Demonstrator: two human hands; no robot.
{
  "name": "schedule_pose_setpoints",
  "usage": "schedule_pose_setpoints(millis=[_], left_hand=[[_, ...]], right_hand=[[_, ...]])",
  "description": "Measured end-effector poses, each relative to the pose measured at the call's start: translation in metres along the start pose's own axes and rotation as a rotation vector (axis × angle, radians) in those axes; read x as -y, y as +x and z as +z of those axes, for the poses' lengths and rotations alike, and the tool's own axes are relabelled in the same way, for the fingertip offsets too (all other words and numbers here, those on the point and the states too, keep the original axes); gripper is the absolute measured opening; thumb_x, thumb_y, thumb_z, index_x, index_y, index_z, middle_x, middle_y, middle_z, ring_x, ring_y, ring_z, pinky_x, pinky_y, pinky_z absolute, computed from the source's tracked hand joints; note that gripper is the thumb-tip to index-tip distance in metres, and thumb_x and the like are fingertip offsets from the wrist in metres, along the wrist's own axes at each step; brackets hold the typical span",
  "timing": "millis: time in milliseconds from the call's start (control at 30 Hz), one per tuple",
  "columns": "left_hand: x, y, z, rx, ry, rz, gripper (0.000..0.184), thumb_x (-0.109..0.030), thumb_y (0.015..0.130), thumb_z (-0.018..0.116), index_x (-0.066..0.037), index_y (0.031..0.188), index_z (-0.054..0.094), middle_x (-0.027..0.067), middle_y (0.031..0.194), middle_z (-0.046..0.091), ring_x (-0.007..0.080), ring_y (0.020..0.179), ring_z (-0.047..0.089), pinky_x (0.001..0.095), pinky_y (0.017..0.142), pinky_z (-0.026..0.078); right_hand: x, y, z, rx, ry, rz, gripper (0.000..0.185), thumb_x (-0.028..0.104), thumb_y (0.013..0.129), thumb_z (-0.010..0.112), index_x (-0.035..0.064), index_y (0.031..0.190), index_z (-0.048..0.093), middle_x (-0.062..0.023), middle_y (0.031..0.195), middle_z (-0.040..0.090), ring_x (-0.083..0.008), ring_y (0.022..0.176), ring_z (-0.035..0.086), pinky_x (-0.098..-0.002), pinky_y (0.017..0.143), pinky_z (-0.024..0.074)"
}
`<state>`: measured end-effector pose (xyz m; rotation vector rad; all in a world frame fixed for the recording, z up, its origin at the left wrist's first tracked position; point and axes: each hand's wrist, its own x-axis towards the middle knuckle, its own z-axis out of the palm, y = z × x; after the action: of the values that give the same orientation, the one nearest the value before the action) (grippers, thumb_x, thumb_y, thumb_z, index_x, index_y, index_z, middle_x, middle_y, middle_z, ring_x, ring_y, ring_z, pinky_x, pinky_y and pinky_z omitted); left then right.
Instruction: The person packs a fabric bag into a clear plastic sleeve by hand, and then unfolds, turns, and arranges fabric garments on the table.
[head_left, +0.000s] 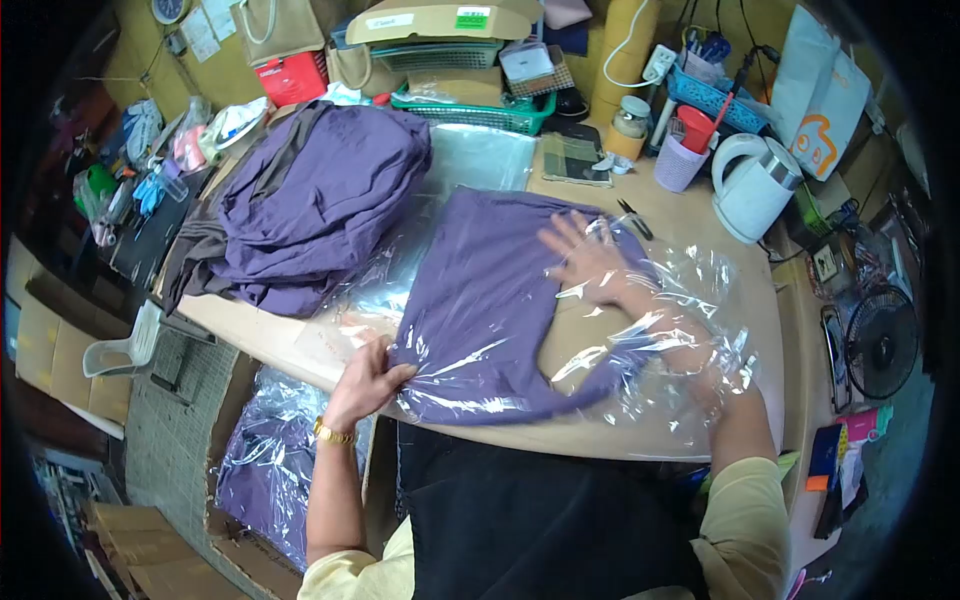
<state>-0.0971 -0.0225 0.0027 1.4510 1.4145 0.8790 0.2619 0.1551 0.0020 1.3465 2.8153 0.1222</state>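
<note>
A purple cloth item (480, 290), seemingly a tote with a wide loop at its right end, lies flat on the table inside a clear plastic bag (690, 290). At the near left corner, my left hand (365, 385) is closed, pinching the plastic. My right hand (585, 258) reaches in through the bag's right end, the film wrapping over its forearm. Its fingers are spread on the purple cloth near the loop's far side. Left of this lies a heap of purple and dark cloth (320, 200). A stack of clear plastic bags (480, 160) sits behind.
Small black snips (635, 220) lie beyond my right hand. A white kettle (755, 185), a lilac cup (680, 162) and a jar (628, 125) stand at the back right. Green baskets (475, 118) line the back. Below left, a carton (225, 450) holds plastic-wrapped purple cloth.
</note>
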Motion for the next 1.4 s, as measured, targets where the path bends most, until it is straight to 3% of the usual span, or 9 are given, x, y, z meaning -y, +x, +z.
schedule_pose_setpoints(millis=[100, 200, 267, 400, 600, 900, 1000, 1200, 1400], left_hand=[[-0.033, -0.01, -0.004, 0.022, 0.327, -0.174, 0.028, -0.013, 0.078, 0.077, 0.0, 0.09, 0.056, 0.0045, 0.07, 0.055, 0.0158, 0.068, 0.054, 0.0304, 0.065, 0.045], [-0.074, -0.006, 0.012, -0.376, 0.85, 0.171, 0.05, -0.018, 0.075, 0.077, -0.001, 0.115, 0.052, 0.0204, 0.112, 0.059, 0.0385, 0.099, 0.059, 0.0462, 0.081, 0.047], [-0.103, 0.021, 0.027, -0.336, 0.859, 0.504, 0.052, -0.018, 0.079, 0.074, 0.0, 0.123, 0.051, 0.0206, 0.123, 0.054, 0.0376, 0.107, 0.056, 0.0442, 0.087, 0.046], [-0.087, 0.093, 0.107, -0.062, 0.971, 0.539, 0.065, -0.049, 0.096, 0.045, -0.009, 0.146, 0.035, 0.0201, 0.154, 0.026, 0.0405, 0.144, 0.02, 0.065, 0.111, 0.017], [-0.06, 0.126, 0.13, 0.069, 1.015, 0.312, 0.062, -0.049, 0.098, 0.034, -0.014, 0.149, 0.034, 0.0176, 0.157, 0.022, 0.0432, 0.144, 0.016, 0.0727, 0.107, 0.013], [-0.052, 0.183, 0.152, -0.103, 1.181, 0.422, 0.061, -0.053, 0.097, 0.037, -0.022, 0.149, 0.034, 0.0114, 0.158, 0.023, 0.0383, 0.145, 0.018, 0.071, 0.109, 0.009], [-0.055, 0.18, 0.155, -0.156, 1.14, 0.39, 0.059, -0.051, 0.096, 0.04, -0.022, 0.147, 0.038, 0.0107, 0.157, 0.027, 0.0362, 0.145, 0.018, 0.0698, 0.11, 0.009], [-0.051, 0.178, 0.149, -0.183, 1.134, 0.377, 0.06, -0.05, 0.095, 0.043, -0.02, 0.147, 0.038, 0.0107, 0.156, 0.027, 0.036, 0.145, 0.02, 0.0684, 0.111, 0.009], [-0.05, 0.179, 0.15, -0.196, 1.142, 0.372, 0.06, -0.05, 0.095, 0.042, -0.02, 0.147, 0.039, 0.0114, 0.156, 0.028, 0.0365, 0.144, 0.021, 0.0686, 0.11, 0.01]], right_hand=[[-0.034, 0.003, 0.019, -0.049, 0.255, 0.054, 0.066, 0.055, 0.096, 0.044, 0.0222, 0.151, 0.027, -0.0179, 0.158, 0.016, -0.0389, 0.147, 0.009, -0.058, 0.117, 0.0089], [0.002, -0.002, -0.004, 0.045, 0.194, 0.009, 0.068, 0.052, 0.095, 0.047, 0.0213, 0.151, 0.026, -0.0197, 0.157, 0.016, -0.0433, 0.145, 0.007, -0.0561, 0.117, 0.0088], [0.008, 0.001, -0.007, 0.055, 0.194, -0.007, 0.068, 0.053, 0.095, 0.047, 0.0214, 0.151, 0.025, -0.0196, 0.157, 0.016, -0.0435, 0.145, 0.008, -0.0563, 0.117, 0.0093], [0.007, -0.002, -0.013, 0.026, 0.201, -0.075, 0.07, 0.059, 0.094, 0.043, 0.0218, 0.151, 0.027, -0.0208, 0.157, 0.015, -0.0452, 0.145, 0.007, -0.0612, 0.115, 0.008], [0.044, -0.055, -0.029, 0.272, 0.176, -0.262, 0.083, 0.056, 0.087, 0.057, 0.0052, 0.148, 0.03, -0.0193, 0.158, 0.014, -0.0378, 0.147, 0.008, -0.0681, 0.109, 0.0204], [0.101, -0.122, -0.017, 0.21, 0.512, -0.801, 0.039, 0.032, 0.096, 0.05, 0.0172, 0.132, 0.055, -0.0112, 0.158, 0.022, -0.0403, 0.146, 0.01, -0.069, 0.11, 0.01], [0.089, -0.128, -0.024, 0.254, 0.596, -0.772, 0.043, 0.036, 0.096, 0.052, 0.0167, 0.134, 0.053, -0.0127, 0.157, 0.024, -0.0409, 0.145, 0.013, -0.066, 0.113, 0.0086], [0.009, -0.188, -0.055, -0.005, 0.373, 0.046, 0.05, 0.039, 0.087, 0.063, 0.0067, 0.125, 0.056, -0.0143, 0.138, 0.05, -0.0304, 0.133, 0.04, -0.0476, 0.113, 0.0285], [0.016, -0.206, -0.068, 0.149, 0.389, -0.059, 0.037, 0.034, 0.088, 0.065, 0.0045, 0.11, 0.063, -0.0138, 0.104, 0.061, -0.0304, 0.11, 0.056, -0.0459, 0.109, 0.0337]])
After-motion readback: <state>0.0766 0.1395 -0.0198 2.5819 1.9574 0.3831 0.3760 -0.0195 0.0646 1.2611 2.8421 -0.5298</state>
